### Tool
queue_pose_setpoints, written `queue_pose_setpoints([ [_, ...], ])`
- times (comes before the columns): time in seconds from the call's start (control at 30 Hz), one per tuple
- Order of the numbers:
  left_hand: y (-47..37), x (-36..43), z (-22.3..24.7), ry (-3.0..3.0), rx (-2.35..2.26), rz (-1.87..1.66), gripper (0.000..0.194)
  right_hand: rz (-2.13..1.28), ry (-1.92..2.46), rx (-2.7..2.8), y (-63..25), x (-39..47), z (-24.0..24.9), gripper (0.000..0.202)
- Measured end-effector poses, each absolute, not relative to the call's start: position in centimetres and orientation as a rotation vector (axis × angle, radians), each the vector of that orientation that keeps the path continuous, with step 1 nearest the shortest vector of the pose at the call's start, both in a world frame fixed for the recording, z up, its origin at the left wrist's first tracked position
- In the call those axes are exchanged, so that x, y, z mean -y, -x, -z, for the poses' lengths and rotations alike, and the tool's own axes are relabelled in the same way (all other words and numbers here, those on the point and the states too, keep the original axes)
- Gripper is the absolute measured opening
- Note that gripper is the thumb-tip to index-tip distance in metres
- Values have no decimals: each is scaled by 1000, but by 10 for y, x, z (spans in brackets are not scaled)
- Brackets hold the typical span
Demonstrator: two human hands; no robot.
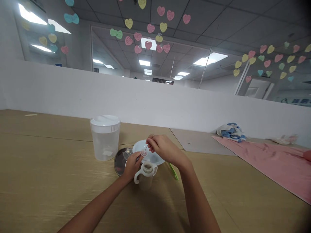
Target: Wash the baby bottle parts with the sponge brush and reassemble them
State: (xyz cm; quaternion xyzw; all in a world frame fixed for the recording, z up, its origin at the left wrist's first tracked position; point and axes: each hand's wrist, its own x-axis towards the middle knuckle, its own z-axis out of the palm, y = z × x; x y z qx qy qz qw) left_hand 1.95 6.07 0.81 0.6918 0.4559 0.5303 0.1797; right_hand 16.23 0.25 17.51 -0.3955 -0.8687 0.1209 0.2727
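Note:
My left hand (132, 165) pinches a small clear round piece (143, 153), which looks like a bottle nipple or a cap part, over the edge of a white bowl (157, 160). Above it, my right hand (163, 148) is closed on a thin stick (146, 148) that points down at this piece; its tip is too small to make out. Close in front of both hands stands an uncapped baby bottle (145, 183) with two white handles. To the left, a round metal tray (118, 164) is partly covered by my left hand, with a clear cup-like part (126, 154) in it.
A lidded translucent bucket (105, 145) stands left of the tray. Right of the bowl lies a green strip-like object (174, 172). Pink cloth (269, 168) covers the right side, with a crumpled blue-and-white cloth (232, 132) by the wall. A pale flat scrap (31, 115) lies far left.

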Motion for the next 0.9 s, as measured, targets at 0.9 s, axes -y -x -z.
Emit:
queue_pose_setpoints([
  [0.9,-20,-61,-7,-1920,-1259,-1521,29,-338,1197,2443,-171,8,-181,31],
])
